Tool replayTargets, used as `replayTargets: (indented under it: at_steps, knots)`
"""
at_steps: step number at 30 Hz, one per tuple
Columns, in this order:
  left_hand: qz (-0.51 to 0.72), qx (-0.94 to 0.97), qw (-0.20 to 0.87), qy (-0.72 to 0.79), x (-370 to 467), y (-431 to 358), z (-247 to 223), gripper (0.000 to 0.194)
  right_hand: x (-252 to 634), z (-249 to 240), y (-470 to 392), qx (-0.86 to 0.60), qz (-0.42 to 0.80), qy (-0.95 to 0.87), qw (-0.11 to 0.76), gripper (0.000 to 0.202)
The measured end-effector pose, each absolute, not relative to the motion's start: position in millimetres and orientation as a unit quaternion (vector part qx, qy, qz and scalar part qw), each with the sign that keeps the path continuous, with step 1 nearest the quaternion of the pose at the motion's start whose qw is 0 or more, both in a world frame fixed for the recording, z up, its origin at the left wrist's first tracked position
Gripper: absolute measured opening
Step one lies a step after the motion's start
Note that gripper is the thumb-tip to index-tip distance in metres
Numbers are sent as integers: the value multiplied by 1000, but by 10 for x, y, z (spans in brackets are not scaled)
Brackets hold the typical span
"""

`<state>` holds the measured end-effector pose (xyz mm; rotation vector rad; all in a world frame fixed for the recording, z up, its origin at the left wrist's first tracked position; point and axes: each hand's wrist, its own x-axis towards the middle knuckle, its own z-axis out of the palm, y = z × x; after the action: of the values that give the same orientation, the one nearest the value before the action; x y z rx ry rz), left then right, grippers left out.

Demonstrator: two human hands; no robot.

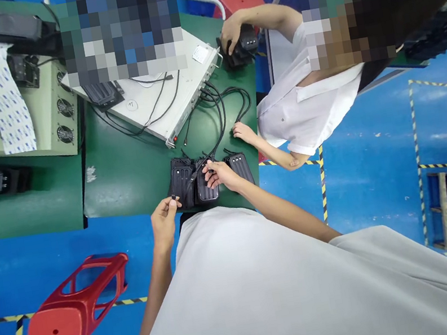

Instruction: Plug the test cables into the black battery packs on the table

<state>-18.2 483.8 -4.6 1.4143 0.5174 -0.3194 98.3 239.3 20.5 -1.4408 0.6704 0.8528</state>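
Note:
My left hand is at the table's front edge, thumb and fingers pinched on a small black piece, perhaps a cable end. Beside it stands a stack of black ribbed rectangular devices that look like power banks. My right hand is over the middle stack, its fingers curled at a black cable. Whether the fingers grip the cable is hard to make out. To the right of that hand is another stack of the devices.
A white metal equipment box with cables sits on the green table. At right, a co-worker's hand rests on more black devices; their other hand is near the cables. A red stool stands at left.

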Motion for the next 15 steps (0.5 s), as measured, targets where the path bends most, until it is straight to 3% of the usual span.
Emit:
replayTargets:
  at_steps: [9,15]
  knots:
    - [-147,617,740,223,-45,4692,-98,38,1032,380,2443,-535,422,209,701,40]
    - [-148,635,723,228,99,4630,-93,40,1144,365,2612,-564,393,226,691,38]
